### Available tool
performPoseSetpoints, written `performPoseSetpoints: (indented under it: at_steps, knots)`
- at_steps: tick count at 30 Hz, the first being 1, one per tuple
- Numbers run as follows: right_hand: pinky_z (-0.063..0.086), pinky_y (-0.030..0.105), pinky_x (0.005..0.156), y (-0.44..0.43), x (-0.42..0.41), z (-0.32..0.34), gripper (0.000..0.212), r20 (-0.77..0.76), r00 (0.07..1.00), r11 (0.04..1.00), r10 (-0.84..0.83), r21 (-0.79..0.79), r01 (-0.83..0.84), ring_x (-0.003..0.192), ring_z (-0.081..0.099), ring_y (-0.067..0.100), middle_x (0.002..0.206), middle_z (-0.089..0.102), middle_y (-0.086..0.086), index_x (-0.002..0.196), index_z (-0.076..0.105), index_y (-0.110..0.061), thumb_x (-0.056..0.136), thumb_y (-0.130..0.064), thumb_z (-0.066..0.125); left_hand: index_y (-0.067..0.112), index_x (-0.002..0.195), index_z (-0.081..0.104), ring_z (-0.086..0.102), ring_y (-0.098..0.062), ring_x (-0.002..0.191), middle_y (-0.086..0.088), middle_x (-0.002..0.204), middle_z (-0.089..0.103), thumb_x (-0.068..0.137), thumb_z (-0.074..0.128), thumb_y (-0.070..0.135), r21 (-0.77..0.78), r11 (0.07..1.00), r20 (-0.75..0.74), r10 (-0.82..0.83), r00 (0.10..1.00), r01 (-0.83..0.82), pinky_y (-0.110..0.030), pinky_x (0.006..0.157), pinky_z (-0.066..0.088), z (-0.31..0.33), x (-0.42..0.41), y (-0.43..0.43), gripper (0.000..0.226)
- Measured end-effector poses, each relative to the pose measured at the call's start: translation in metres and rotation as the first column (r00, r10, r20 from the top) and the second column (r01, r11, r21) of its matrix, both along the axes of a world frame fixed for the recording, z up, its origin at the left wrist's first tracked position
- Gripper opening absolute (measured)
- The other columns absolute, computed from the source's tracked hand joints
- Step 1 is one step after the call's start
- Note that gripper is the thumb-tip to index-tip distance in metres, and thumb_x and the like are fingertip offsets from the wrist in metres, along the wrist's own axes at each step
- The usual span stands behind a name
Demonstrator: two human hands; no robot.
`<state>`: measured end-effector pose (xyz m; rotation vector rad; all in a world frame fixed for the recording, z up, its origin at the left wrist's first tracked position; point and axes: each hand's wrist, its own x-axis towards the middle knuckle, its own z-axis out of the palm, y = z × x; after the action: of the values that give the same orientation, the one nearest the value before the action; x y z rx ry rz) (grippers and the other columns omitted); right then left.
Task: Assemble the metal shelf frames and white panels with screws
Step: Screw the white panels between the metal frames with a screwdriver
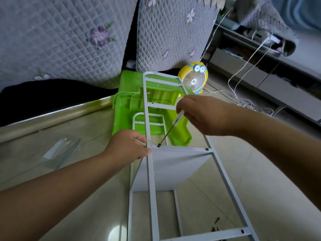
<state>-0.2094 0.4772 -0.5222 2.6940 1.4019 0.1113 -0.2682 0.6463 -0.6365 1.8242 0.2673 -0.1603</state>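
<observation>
A white metal ladder-like shelf frame (151, 180) runs up the middle of the view, with a second frame (132, 206) below it. A white panel (172, 166) sits between them, its edge under a crossbar. My left hand (128, 145) grips the frame's left rail at that crossbar. My right hand (205, 115) holds a screwdriver (171, 127) with a clear handle. Its tip sits on a black screw (159, 145) at the crossbar's left end. Another black screw (206, 149) is seated at the right end, and a third (242, 231) in a lower crossbar.
A green plastic stool (128, 105) lies overturned under the frames' far end. A yellow cartoon fan (194, 79) stands behind it. Loose black screws (216, 223) lie on the tiled floor. A clear plastic bag (60, 150) lies at left. Cables (243, 94) trail at right.
</observation>
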Motion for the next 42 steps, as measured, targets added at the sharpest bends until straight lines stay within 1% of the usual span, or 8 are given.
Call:
performPoseSetpoints:
  at_steps: [7,13,20,25,28,31,35,42]
  knots:
    - [0.033,0.029,0.069,0.020,-0.004,0.022,0.026,-0.116,0.989,0.981,-0.087,-0.183,0.065,0.074,0.046,0.026,0.084,0.061,0.014,0.098,0.060,0.000,0.095,-0.019,0.043,0.017,0.076,0.061,0.060,-0.020,0.060,-0.016,0.079,0.069,0.069,0.078,0.005,0.013,1.000,-0.005,-0.001,1.000,0.001,-0.031,0.071,0.053,0.001,0.000,0.001,0.022]
    - [0.028,0.026,0.066,0.039,-0.012,0.025,0.046,-0.015,0.969,0.902,-0.248,-0.369,0.225,0.070,0.036,0.022,0.058,0.032,0.000,0.056,0.031,-0.015,0.098,-0.032,0.033,0.017,0.075,0.061,0.062,-0.022,0.063,-0.014,0.077,0.069,0.069,0.077,0.007,0.053,0.999,0.014,0.006,1.000,-0.007,-0.032,0.073,0.053,0.000,-0.002,-0.001,0.020]
    - [0.030,0.031,0.063,0.028,-0.024,0.017,0.010,-0.200,0.943,0.957,-0.266,-0.171,0.234,0.070,0.039,0.026,0.072,0.042,0.005,0.096,0.031,-0.012,0.095,-0.019,0.036,0.015,0.077,0.061,0.059,-0.018,0.058,-0.013,0.077,0.069,0.070,0.077,0.005,0.022,1.000,0.001,0.003,1.000,-0.003,-0.025,0.065,0.048,0.000,-0.001,-0.001,0.020]
    - [0.028,0.025,0.065,0.018,-0.024,0.021,0.019,-0.174,0.967,0.982,-0.184,-0.077,0.172,0.082,0.051,0.024,0.094,0.060,0.010,0.108,0.051,-0.001,0.092,-0.010,0.046,0.010,0.082,0.063,0.058,-0.018,0.057,-0.015,0.076,0.068,0.071,0.076,0.004,0.046,0.999,0.002,-0.006,1.000,0.005,-0.024,0.064,0.049,0.002,0.000,-0.001,0.019]
    - [0.029,0.024,0.068,0.015,-0.024,0.022,0.018,-0.087,0.985,0.986,-0.148,-0.095,0.140,0.090,0.053,0.029,0.096,0.063,0.012,0.094,0.058,-0.007,0.093,-0.022,0.048,0.012,0.079,0.062,0.057,-0.011,0.050,-0.011,0.071,0.067,0.071,0.076,0.004,0.055,0.998,0.006,-0.010,1.000,0.009,-0.018,0.054,0.048,0.001,0.000,0.000,0.018]
    - [0.027,0.030,0.064,0.022,-0.031,0.018,0.042,0.043,0.985,0.963,-0.165,-0.207,0.170,0.071,0.037,0.026,0.073,0.049,0.006,0.059,0.029,-0.018,0.097,-0.035,0.033,0.013,0.078,0.061,0.057,-0.013,0.052,-0.011,0.071,0.067,0.071,0.076,0.004,0.054,0.999,0.006,-0.003,1.000,0.003,-0.016,0.051,0.047,0.000,0.000,-0.001,0.018]
    - [0.025,0.029,0.058,0.029,-0.033,0.014,0.048,0.082,0.968,0.953,-0.239,-0.170,0.250,0.068,0.033,0.024,0.060,0.033,0.004,0.055,0.022,-0.018,0.099,-0.038,0.026,0.011,0.078,0.061,0.056,-0.016,0.054,-0.012,0.072,0.066,0.071,0.075,0.003,0.055,0.999,0.012,0.001,1.000,-0.001,-0.018,0.051,0.046,-0.001,0.000,-0.001,0.018]
    - [0.039,0.040,0.079,0.016,-0.023,0.004,0.022,-0.142,0.963,0.971,-0.229,0.032,0.236,0.092,0.051,0.033,0.100,0.055,0.017,0.105,0.046,-0.002,0.097,-0.019,0.034,0.014,0.075,0.061,0.058,-0.017,0.056,-0.013,0.076,0.068,0.070,0.076,0.003,0.048,0.999,0.012,-0.003,1.000,0.002,-0.022,0.058,0.046,0.001,-0.001,-0.003,0.020]
